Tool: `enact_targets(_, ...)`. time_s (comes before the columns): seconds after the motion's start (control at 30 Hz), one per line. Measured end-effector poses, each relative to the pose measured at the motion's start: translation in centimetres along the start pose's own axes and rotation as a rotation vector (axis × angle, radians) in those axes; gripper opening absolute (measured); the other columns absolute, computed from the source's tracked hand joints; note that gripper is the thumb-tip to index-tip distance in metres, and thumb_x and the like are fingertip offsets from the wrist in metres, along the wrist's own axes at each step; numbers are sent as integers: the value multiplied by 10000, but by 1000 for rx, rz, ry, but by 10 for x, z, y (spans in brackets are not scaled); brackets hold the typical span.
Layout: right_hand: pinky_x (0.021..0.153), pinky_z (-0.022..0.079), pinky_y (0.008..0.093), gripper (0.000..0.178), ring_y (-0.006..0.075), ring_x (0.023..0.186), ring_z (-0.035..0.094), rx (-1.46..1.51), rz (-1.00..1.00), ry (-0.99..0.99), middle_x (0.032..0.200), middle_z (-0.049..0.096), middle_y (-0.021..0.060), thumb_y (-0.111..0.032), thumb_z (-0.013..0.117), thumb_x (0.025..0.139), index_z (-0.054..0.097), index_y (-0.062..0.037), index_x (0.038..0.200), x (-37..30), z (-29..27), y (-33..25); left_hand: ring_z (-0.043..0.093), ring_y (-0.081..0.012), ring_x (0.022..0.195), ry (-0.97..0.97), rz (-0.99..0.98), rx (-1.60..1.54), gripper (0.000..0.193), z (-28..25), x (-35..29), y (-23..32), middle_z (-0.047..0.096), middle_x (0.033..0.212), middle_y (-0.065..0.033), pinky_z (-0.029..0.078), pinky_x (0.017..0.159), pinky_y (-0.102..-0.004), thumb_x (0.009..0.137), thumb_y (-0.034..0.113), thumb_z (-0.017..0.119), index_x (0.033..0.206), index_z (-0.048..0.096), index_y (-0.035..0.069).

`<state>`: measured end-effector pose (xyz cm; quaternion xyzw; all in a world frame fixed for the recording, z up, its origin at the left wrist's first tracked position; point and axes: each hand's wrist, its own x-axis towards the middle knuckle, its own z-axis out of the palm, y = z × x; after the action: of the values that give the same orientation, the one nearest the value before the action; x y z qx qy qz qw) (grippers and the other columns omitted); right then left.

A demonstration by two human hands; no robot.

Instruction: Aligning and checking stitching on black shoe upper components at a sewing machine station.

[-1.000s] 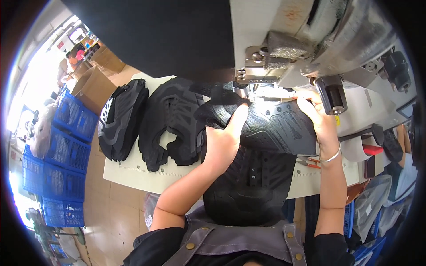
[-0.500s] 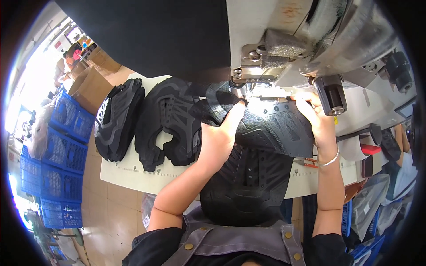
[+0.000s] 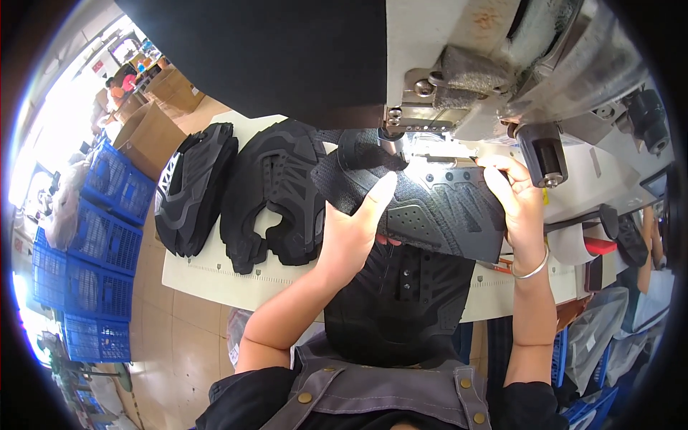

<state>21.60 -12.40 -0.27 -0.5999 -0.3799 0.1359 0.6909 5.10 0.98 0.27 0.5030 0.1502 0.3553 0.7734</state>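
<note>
A black shoe upper [image 3: 444, 211] with small punched holes and raised patterns lies under the sewing machine [image 3: 437, 100], close to its bright lamp-lit post. My left hand [image 3: 358, 222] grips the upper's left part, thumb on top and fingertips showing under the lower edge. On the other side, my right hand [image 3: 517, 193] pinches the right end of the same upper near its top corner. Another black upper [image 3: 405, 294] lies below it, between my forearms, hanging over the table's near edge. Where the needle meets the upper is hard to make out.
Stacked black uppers [image 3: 276, 186] lie on the white table [image 3: 208, 271] to the left, with another pile [image 3: 195, 193] beyond them. Blue crates [image 3: 100, 251] and cardboard boxes [image 3: 150, 136] stand at far left. A black cylindrical machine part [image 3: 542, 154] juts out above my right hand.
The shoe upper has turned slightly and its left part now lies more open, showing more of the perforated panel. My left-hand fingertips have come into view beneath it. Both hands keep their hold.
</note>
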Motion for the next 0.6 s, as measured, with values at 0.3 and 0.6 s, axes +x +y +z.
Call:
enact_targets(0.3,645,409,163,97,25,707,511,79,74,2,810,590,2,-16,546,813,584,13,897,-12,4,-6,545,-63,689,-22,126,106,161,-11,19,-8,590,812,-15,446,543,-195,827,97,563,972,567,26)
enact_targets(0.6,767,439,201,157,86,833,566,141,119,-45,904,614,70,-14,543,827,546,24,979,-35,7,-11,506,-46,597,-105,-145,162,219,-4,-16,-5,583,746,5,416,515,-201,856,218,557,879,586,2)
